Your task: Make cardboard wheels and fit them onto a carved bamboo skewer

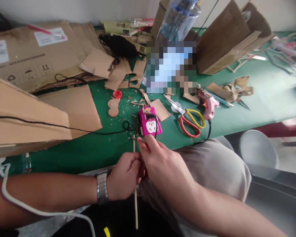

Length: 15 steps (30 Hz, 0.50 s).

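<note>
My left hand [124, 176], with a metal watch on its wrist, is closed round a thin wooden stick [136, 210]. The stick stands nearly upright in the picture, its upper end by the table edge. My right hand [164, 164] presses against the left, fingers closed on a small red-handled tool that is mostly hidden. A bit of dark metal [132, 138] crosses the stick near its top; whether it belongs to that tool is unclear. Just beyond my hands lies a pink power socket block [151, 126] with a black plug in it.
Scissors [186, 118] with red and yellow handles and a pink glue gun [209, 105] lie to the right. Cardboard boxes [64, 65] fill the left. Cardboard scraps [118, 77], a red bottle cap [117, 94] and a water bottle [179, 19] are further back. A black cord [98, 132] crosses the table.
</note>
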### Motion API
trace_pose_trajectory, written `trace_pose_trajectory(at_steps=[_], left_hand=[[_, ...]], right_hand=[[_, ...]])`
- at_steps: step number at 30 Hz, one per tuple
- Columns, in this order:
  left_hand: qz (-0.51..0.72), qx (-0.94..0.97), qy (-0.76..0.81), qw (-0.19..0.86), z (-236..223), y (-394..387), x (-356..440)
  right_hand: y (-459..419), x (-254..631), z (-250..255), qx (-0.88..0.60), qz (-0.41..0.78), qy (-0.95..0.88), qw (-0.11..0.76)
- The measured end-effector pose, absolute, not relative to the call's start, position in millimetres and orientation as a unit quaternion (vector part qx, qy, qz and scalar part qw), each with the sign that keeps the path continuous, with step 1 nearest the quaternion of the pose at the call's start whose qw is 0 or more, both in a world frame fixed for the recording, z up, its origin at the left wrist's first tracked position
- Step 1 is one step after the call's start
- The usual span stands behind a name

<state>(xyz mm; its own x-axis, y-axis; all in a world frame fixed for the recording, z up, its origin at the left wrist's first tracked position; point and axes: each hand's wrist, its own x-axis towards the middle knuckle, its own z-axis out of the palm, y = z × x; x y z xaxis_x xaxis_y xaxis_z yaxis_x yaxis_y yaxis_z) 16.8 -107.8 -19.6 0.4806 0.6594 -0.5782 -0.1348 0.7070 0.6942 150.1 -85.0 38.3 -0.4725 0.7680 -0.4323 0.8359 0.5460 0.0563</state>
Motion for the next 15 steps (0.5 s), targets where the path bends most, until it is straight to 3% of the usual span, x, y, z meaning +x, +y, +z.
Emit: trace_pose_trajectory(at_steps=[15], left_hand=[[0.264,0.277,0.452,0.806,-23.0,-107.6,18.9]], right_hand=[[-83.3,147.9,27.2,0.489,-0.041,0.856,0.167]])
